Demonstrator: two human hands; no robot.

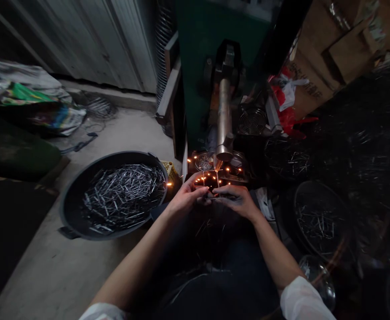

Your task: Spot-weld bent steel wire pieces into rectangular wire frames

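Both my hands meet under the metal electrode [224, 120] of a green welding machine [215, 44]. My left hand [187, 196] and my right hand [235, 199] pinch a small wire piece [212, 189] between their fingertips, right below the electrode tip. Orange sparks [211, 171] fly around the piece. The piece itself is dark and partly hidden by my fingers.
A large black tub [69, 195] of short metal rods [123, 193] sits on the concrete floor at my left. Dark round trays with rods [318, 220] lie at the right. Cardboard boxes [328, 53] stand behind, bags [31, 98] at far left.
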